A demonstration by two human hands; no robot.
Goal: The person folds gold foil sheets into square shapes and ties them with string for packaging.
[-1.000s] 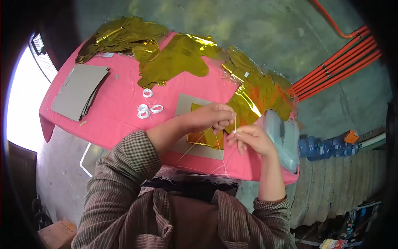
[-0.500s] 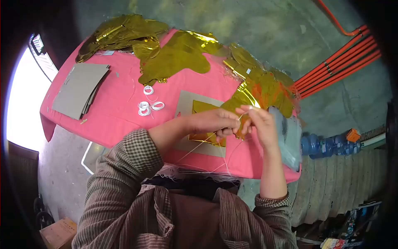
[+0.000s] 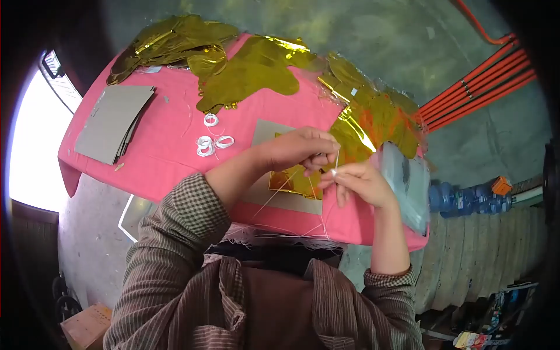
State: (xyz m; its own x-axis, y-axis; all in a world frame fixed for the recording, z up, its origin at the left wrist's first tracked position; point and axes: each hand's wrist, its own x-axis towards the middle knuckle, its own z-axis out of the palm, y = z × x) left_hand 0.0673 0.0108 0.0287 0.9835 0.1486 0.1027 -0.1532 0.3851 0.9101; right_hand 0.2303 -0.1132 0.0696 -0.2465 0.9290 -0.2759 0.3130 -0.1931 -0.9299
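Observation:
My left hand (image 3: 304, 149) is closed in a pinch on a thin white string (image 3: 338, 156), and a loose end trails down from it toward the table's front edge. Lower and to the right, my right hand (image 3: 361, 183) pinches the same string, which runs short and taut between the two hands. A small white bunch of string shows at my right fingertips. Beneath the hands, a folded gold foil piece (image 3: 291, 185) lies on a grey-brown cardboard sheet (image 3: 263, 133), partly hidden by my left hand and forearm.
Small white string coils (image 3: 205, 146) lie on the pink tablecloth (image 3: 175, 119), left of the cardboard. A cardboard stack (image 3: 111, 123) sits far left. Gold foil sheets (image 3: 248, 76) cover the far edge. A clear plastic package (image 3: 406, 181) rests at right. More white threads (image 3: 262, 234) hang along the front edge.
My left hand has risen slightly. My right hand has dropped below it and turned, so the string now stretches nearly upright between them. The view has shifted a little.

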